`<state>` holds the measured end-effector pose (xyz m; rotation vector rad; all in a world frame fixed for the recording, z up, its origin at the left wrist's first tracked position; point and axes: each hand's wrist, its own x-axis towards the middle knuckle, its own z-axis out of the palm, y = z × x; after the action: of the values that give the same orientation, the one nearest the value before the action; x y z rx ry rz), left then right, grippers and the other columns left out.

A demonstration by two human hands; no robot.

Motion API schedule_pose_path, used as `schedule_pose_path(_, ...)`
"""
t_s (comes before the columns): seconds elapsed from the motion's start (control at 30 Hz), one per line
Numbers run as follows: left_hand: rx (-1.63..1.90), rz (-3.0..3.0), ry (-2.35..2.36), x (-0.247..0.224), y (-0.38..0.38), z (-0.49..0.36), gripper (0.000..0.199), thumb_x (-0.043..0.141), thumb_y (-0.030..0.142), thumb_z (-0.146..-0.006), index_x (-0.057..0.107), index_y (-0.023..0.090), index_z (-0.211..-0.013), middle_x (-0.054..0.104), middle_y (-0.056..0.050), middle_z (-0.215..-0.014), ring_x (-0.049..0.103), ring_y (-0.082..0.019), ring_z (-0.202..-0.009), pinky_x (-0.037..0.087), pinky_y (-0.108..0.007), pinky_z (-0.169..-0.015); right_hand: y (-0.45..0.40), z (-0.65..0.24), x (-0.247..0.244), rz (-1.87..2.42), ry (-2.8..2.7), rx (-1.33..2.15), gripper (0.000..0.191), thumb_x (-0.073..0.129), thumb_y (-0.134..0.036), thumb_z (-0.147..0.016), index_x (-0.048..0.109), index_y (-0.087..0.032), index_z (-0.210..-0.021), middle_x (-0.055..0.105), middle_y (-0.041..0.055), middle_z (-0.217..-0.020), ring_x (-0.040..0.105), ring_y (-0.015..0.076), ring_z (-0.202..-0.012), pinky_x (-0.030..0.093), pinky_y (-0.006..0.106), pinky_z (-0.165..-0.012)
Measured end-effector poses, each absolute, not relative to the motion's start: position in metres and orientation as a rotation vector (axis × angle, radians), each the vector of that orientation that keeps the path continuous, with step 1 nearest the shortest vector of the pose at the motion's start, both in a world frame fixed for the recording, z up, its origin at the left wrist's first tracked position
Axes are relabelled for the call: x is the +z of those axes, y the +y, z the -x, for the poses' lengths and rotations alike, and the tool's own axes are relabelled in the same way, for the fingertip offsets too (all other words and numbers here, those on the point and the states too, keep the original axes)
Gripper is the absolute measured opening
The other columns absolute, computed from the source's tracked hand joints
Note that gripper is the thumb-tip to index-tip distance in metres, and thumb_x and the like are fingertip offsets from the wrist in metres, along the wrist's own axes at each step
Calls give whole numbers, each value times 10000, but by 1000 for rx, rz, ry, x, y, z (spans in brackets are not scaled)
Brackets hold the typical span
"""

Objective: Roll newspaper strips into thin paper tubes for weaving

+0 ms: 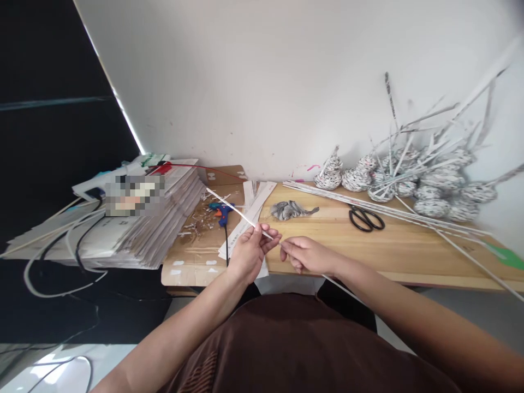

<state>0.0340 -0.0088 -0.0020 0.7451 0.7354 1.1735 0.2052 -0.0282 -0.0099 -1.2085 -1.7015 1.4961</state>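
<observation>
My left hand (249,251) pinches a thin white rolled paper tube (231,206) between thumb and fingers. The tube slants from the upper left, over the glue gun, down across my fingers. Just to the right, my right hand (305,254) is closed, its fingertips pinching the tube's lower stretch near my left fingertips. A thin white length comes out below my right forearm and runs to the lower right; whether it is the same tube is hidden. Both hands are above the front edge of the wooden table (327,245).
A blue glue gun (223,213) lies on cardboard (188,256) among paper scraps. Paper strips (254,213), a grey twisted bundle (290,210), black scissors (366,218) and long paper tubes (368,204) lie behind my hands. Woven paper gourd shapes (434,188) stand right; paper stacks (164,218) left.
</observation>
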Motion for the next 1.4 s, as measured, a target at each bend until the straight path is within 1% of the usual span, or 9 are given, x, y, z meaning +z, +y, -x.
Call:
schedule_pose_path(0.1,1175,-736,723,0,-8,-37,178,526,272,-930,598,128,-853,681,-72,-801,695,-164,-802,563,-313,-825,-26,-207,-7,1229,-1776,1230,438,510,-600,-874,587,-183,-764,546,6,-652,496,131,-594,405,270,-609)
schedule_pose_path(0.27,1204,-772,678,5,-6,-39,170,599,297,-889,614,128,-870,674,-61,-816,680,-146,-794,568,-283,-802,-26,-209,-5,1006,-1496,1822,463,436,-628,-894,480,-196,-733,278,-95,-448,306,94,-425,406,271,-529)
schedule_pose_path(0.47,1210,-784,631,6,-5,-43,210,652,342,-852,613,136,-875,668,-55,-827,670,-144,-807,567,-292,-824,-30,-210,2,1226,-1833,1011,421,497,-589,-891,561,-188,-779,554,11,-688,498,139,-648,402,279,-644)
schedule_pose_path(0.63,1232,-796,617,9,-4,-48,220,678,341,-832,615,136,-877,673,-57,-840,676,-145,-820,559,-281,-835,-27,-210,-2,1092,-1516,1584,494,418,-649,-895,504,-188,-742,357,-73,-499,332,92,-442,408,271,-521)
schedule_pose_path(0.8,1228,-788,647,15,-1,-50,181,664,302,-847,614,133,-883,687,-60,-835,682,-136,-808,554,-231,-767,-20,-209,3,1101,-1598,1422,448,494,-610,-884,562,-174,-808,458,-48,-536,427,98,-484,390,254,-537)
schedule_pose_path(0.93,1222,-763,631,16,5,-48,170,678,273,-837,627,121,-894,698,-68,-823,689,-142,-810,551,-229,-765,-15,-209,9,879,-1367,1849,394,513,-558,-892,479,-198,-736,306,-99,-439,312,85,-411,365,249,-497)
schedule_pose_path(1.1,1224,-750,606,14,8,-47,193,727,267,-792,625,122,-868,702,-58,-808,679,-124,-720,545,-209,-683,-8,-205,13,979,-1399,1677,400,590,-555,-856,567,-157,-825,490,-41,-584,415,84,-489,382,242,-511)
schedule_pose_path(1.27,1220,-722,654,15,8,-41,203,738,247,-776,639,128,-907,716,-62,-822,674,-120,-693,547,-222,-670,-2,-204,13,847,-1227,2007,391,557,-536,-884,503,-184,-723,345,-92,-434,324,78,-407,345,238,-495)
schedule_pose_path(1.4,1195,-773,652,16,10,-37,223,749,271,-763,642,130,-899,714,-55,-825,637,-96,-614,520,-212,-629,0,-203,16,943,-1206,2074,453,479,-595,-900,578,-160,-824,453,-51,-509,441,100,-465,386,258,-538)
